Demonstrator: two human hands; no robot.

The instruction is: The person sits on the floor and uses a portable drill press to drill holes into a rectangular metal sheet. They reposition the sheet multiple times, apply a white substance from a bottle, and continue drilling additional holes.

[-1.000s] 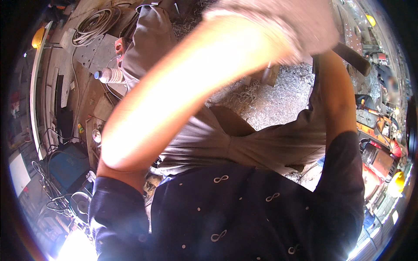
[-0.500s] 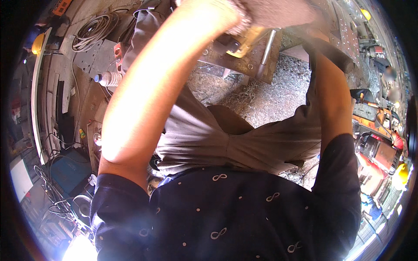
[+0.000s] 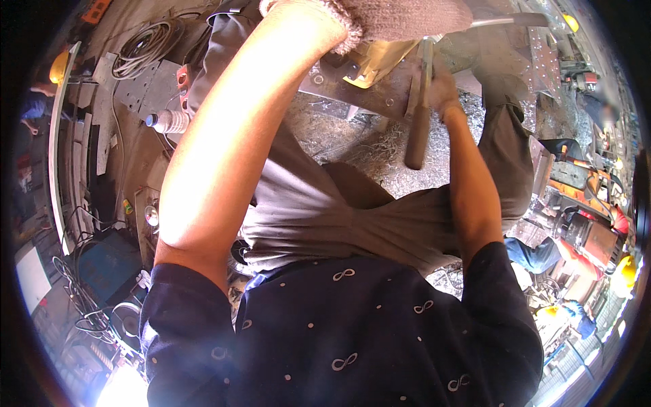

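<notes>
My left hand [image 3: 380, 17] wears a grey knit glove and sits at the top edge, over a steel workpiece [image 3: 352, 85] with a yellowish part [image 3: 373, 64] on it. Its fingers are hidden, so its grip is unclear. My right hand [image 3: 444, 88] is closed around a tool with a wooden handle [image 3: 417, 136]. The handle hangs down and the tool's metal end points up at the workpiece. My bare left forearm crosses the picture's middle.
Metal shavings [image 3: 380, 156] cover the ground below the workpiece. A plastic bottle [image 3: 166, 122] and coiled cable [image 3: 146, 44] lie at the left. A blue machine [image 3: 102, 264] stands lower left, and orange power tools [image 3: 590, 230] are at the right.
My left arm has swung upward and away from the lens. The right hand and its wooden handle have come into view and moved lower and toward the centre.
</notes>
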